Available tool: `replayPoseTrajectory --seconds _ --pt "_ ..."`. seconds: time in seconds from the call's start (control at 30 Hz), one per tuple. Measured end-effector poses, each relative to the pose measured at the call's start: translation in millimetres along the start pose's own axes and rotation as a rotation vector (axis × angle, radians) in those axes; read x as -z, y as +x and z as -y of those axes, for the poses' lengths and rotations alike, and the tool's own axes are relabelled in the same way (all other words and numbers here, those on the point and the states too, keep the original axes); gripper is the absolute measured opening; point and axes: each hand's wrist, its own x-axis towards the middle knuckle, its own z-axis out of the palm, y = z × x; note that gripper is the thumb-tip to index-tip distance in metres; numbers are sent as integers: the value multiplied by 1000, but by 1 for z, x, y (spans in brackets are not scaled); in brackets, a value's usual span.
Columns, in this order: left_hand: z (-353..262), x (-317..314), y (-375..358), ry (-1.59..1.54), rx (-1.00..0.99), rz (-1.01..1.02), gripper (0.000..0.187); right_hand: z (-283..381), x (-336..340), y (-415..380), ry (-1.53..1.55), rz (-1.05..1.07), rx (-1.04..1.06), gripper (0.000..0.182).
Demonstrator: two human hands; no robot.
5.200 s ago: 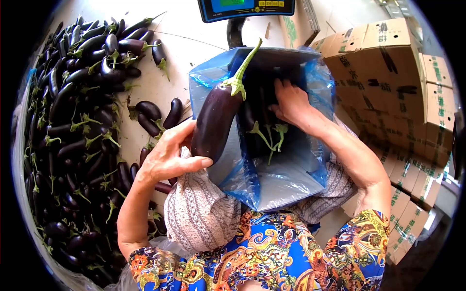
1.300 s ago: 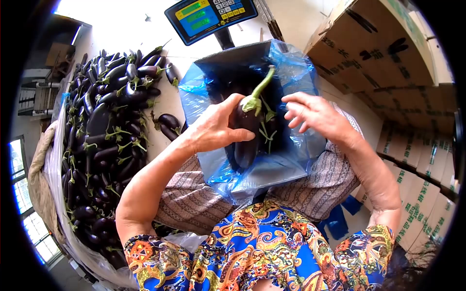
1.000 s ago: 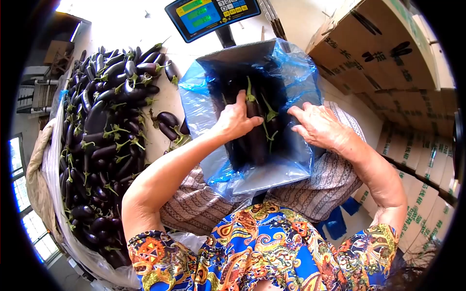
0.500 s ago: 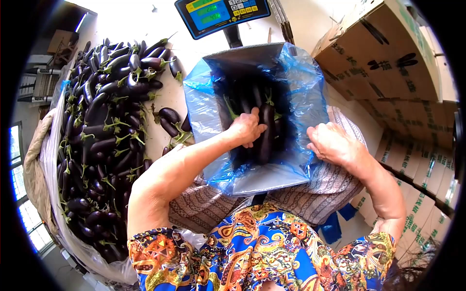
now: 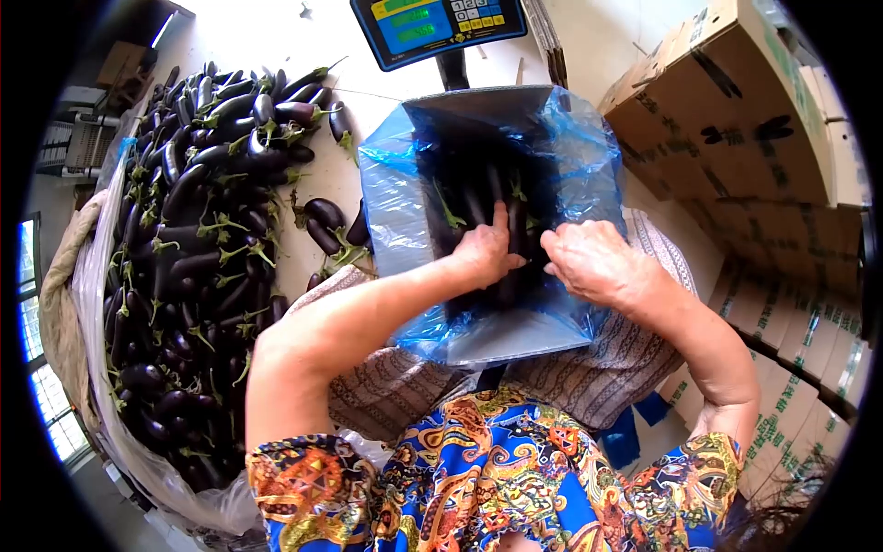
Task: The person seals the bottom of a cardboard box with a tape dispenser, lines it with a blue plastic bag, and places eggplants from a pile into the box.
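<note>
An open box lined with a blue plastic bag [image 5: 391, 198] stands in front of me, with several dark purple eggplants [image 5: 517, 216] in its shadowed inside. My left hand [image 5: 486, 253] reaches into it from the left, resting against the eggplants with the index finger stretched out and the thumb apart. At the box's right side my right hand [image 5: 593, 262] hovers over the liner, its fingers curled in and no object showing in them. Green stems show on the eggplants inside; their lower parts are lost in the dark.
A large heap of eggplants [image 5: 193, 248] fills the left, edged by clear plastic sheeting [image 5: 101, 304]. A few loose eggplants [image 5: 324, 225] lie between heap and box. Behind the box stands a scale display [image 5: 437, 28]. Cardboard boxes [image 5: 727, 120] are stacked at the right.
My right hand has moved left, from the bag's outer right edge to over the box. My left hand has shifted slightly right, its index finger now extended. The display's lowest reading differs.
</note>
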Motion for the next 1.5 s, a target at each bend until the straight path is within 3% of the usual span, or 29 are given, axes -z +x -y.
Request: replayPoseTrajectory --seconds 0.03,0.13,0.23,0.3,0.33,0.37,0.4,0.43,0.53,0.6,0.67,0.73,0.77,0.9,1.0,1.1,1.13,1.17,1.2,1.27,1.33,1.4,1.43,1.47,1.5 --pt "4 21 -1 7 -122 43 95 -1 -3 -3 -9 6 14 20" --pt "-19 102 -40 -352 22 237 67 4 11 -2 -9 66 -45 17" --pt "-5 168 -88 -372 -34 -13 56 1 22 8 -46 76 -97 19" --pt "39 178 -114 -591 -35 -226 50 1 32 13 -42 86 -110 22" --pt "59 180 -129 -687 11 -319 50 -18 14 1 -19 -101 42 25" --pt "88 173 -144 -744 71 -404 46 -21 11 0 -113 60 -79 31" --pt "123 157 -157 -802 133 -494 43 -39 -4 -15 -92 -63 70 35" --pt "161 133 -172 -903 204 -567 40 -38 -3 -20 -51 -40 43 28" --pt "264 27 -216 -1151 511 -704 32 -20 15 -22 45 354 -91 12" --pt "330 -65 -242 -1214 685 -666 32 -25 3 -42 -52 365 -130 6" --pt "331 -121 -258 -1022 893 -676 26 -37 -5 -53 -60 340 -150 4" --pt "335 -164 -270 -514 963 -709 22 -53 -26 -58 -283 359 -178 5" --pt "309 -148 -276 -337 929 -794 21 -56 -27 -58 -305 350 -177 5" --pt "305 -131 -282 -203 778 -1060 23 -62 -17 -49 -400 338 -253 8" --pt "325 -117 -269 -48 703 -1083 35 -64 0 -38 -569 333 -415 5" --pt "353 -112 -238 124 639 -1078 55 -75 29 -47 -526 262 -375 8" --pt "367 -110 -230 -71 727 -865 53 -94 23 -60 -487 92 -280 11" --pt "385 -132 -218 95 707 -912 52 -66 40 -50 -459 -49 -274 13" --pt "378 -119 -211 161 813 -802 51 -63 42 -42 -469 13 -445 16" --pt "359 -107 -198 123 1004 -711 52 -41 55 -31 -322 -103 -438 14" --pt "350 -106 -188 50 1057 -699 60 -12 63 -16 -102 -162 -363 12" --pt "361 -107 -193 -376 1078 -540 64 9 65 0 45 -176 -312 11" --pt "359 -105 -203 -718 969 -549 63 10 63 3 161 -141 -296 11" --pt "366 -112 -216 -953 734 -546 62 12 61 10 282 -96 -262 10" --pt "346 -90 -230 -934 726 -535 68 18 62 17 423 -55 -288 9"
